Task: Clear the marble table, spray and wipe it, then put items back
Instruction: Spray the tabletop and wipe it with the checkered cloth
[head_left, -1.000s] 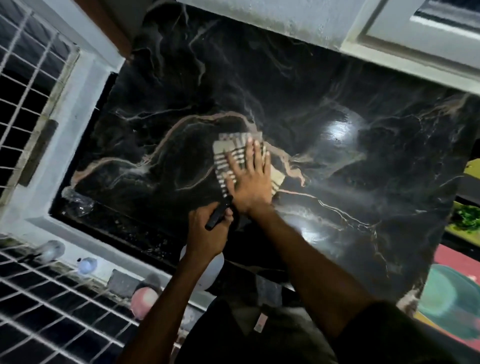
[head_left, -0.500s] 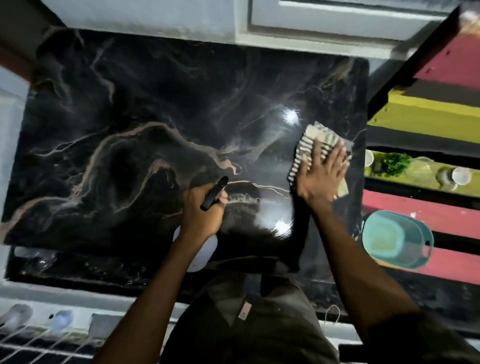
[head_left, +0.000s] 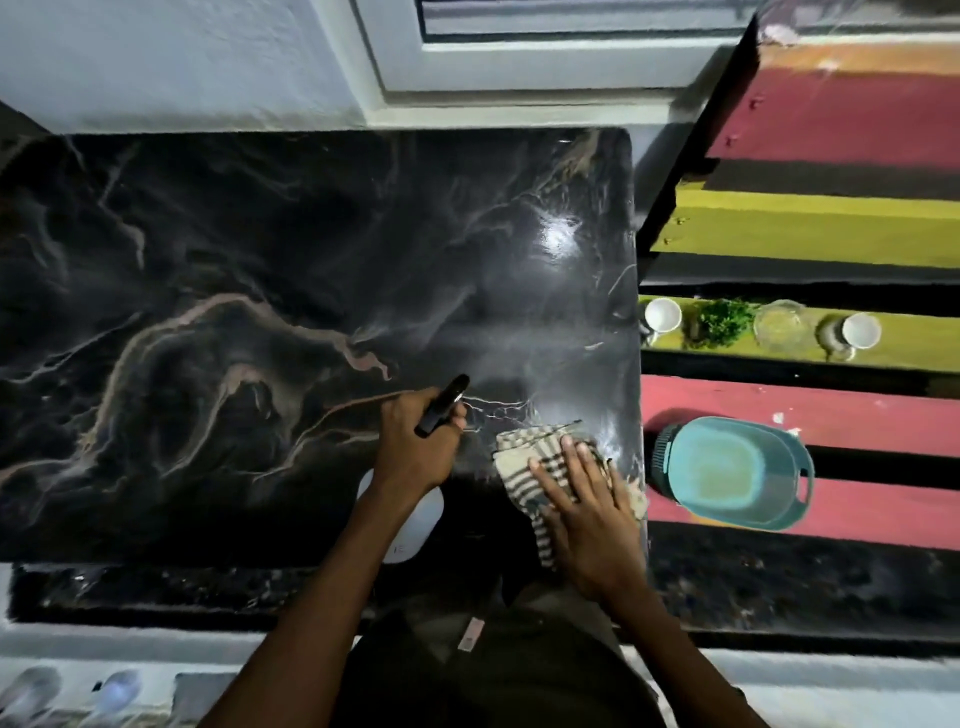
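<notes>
The right hand (head_left: 587, 514) presses the cloth (head_left: 524, 467) flat, fingers straight, wiping the desk (head_left: 260, 260) near the basin (head_left: 727, 473); the left hand (head_left: 415, 441) grips the spray bottle (head_left: 415, 499), ready.

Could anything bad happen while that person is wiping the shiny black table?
Maybe. The right hand presses the striped cloth close to the marble table's right edge, so the cloth might slip off toward the teal basket. The left hand grips the spray bottle above the near edge; a loose grip could drop it. The wet patch might dry streaky.
</notes>
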